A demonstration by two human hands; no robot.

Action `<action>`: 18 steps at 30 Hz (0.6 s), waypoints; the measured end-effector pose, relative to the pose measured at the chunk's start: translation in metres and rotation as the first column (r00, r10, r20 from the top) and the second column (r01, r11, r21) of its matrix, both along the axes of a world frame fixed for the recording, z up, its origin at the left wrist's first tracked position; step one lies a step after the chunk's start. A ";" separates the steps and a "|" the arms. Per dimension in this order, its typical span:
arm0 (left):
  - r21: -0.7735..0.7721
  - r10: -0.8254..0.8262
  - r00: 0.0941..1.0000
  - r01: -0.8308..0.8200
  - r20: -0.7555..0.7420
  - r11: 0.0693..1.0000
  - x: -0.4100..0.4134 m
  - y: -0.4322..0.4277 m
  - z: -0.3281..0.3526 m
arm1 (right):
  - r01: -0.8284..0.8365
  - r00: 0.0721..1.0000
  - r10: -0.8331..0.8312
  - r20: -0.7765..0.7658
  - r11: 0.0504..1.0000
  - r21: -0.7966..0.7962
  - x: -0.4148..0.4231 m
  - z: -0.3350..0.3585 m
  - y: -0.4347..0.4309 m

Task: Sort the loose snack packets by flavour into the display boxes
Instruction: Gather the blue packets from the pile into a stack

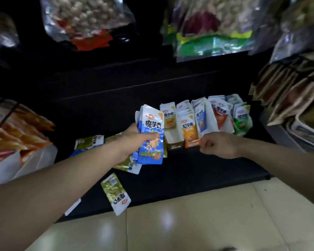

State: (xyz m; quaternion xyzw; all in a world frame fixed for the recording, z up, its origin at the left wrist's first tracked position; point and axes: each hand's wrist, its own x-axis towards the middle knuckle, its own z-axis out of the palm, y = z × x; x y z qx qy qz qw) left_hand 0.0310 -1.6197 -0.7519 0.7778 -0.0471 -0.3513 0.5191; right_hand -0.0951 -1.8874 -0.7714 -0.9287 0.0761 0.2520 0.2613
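Note:
My left hand (134,140) grips a small stack of blue snack packets (151,140), held upright above the dark shelf. My right hand (219,144) has its fingers curled and pinches the front edge of the orange display box (191,142). A row of display boxes stands behind it: a brown-fronted one (173,140) with few packets, the orange one, a blue-packet one (201,118), a red one (220,115) and a green one (241,118). Loose gold-green packets lie on the shelf: one near the front edge (115,193), others at the left (89,142) and under my left hand (128,164).
The dark shelf (188,174) ends at a front edge above a pale tiled floor (188,223). Orange packets in a white box (16,142) stand at the left. Brown pouches (288,95) fill the right side. Large bags (85,19) hang above.

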 end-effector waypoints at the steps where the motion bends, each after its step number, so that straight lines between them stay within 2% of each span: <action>1: -0.004 -0.017 1.000 0.017 0.004 1.000 0.002 -0.019 -0.007 | 0.037 0.999 -0.037 0.004 0.999 0.034 -0.008 -0.010 -0.010; 7: -0.059 0.038 0.999 -0.038 0.006 0.998 0.011 -0.135 -0.062 | 0.214 0.968 -0.224 0.114 0.972 0.093 -0.035 -0.060 -0.056; 11: -0.086 0.150 0.983 -0.142 0.101 0.986 0.020 -0.206 -0.094 | 0.297 0.931 -0.324 0.170 0.940 0.166 -0.034 -0.086 -0.080; 18: -0.066 0.159 0.951 -0.147 0.264 0.987 0.032 -0.273 -0.128 | 0.407 0.758 -0.537 0.371 0.833 0.374 0.000 -0.123 -0.091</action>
